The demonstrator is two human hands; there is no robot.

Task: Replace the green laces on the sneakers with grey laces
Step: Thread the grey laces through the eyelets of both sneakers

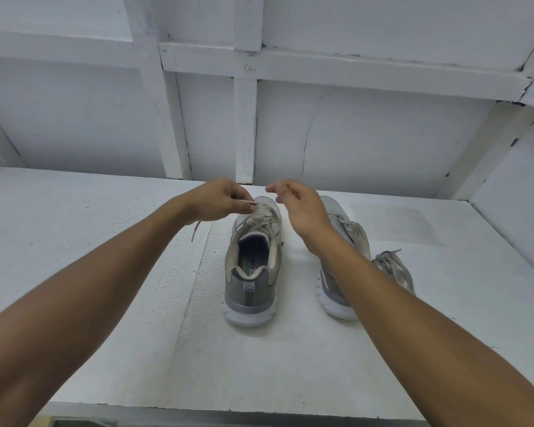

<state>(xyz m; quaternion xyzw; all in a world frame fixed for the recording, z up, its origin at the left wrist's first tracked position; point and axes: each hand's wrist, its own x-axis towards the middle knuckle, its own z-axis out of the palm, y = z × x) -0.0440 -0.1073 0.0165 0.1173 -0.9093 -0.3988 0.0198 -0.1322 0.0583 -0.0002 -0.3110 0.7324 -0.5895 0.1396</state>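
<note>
Two grey sneakers with white soles stand on a white table, heels toward me. The left sneaker (253,266) carries a pale lace (264,215) through its front eyelets. My left hand (216,200) pinches that lace near the toe. One lace end (195,230) hangs down under my left wrist. My right hand (296,204) hovers over the gap between the shoes, fingers loosely curled, holding nothing that I can see. My right forearm hides much of the right sneaker (341,229). A loose bundle of greyish laces (393,268) lies to its right.
The white table (105,272) ends at a front edge near the bottom of the view. A white panelled wall (367,134) with wooden battens rises right behind the shoes. A side wall closes the right end of the table.
</note>
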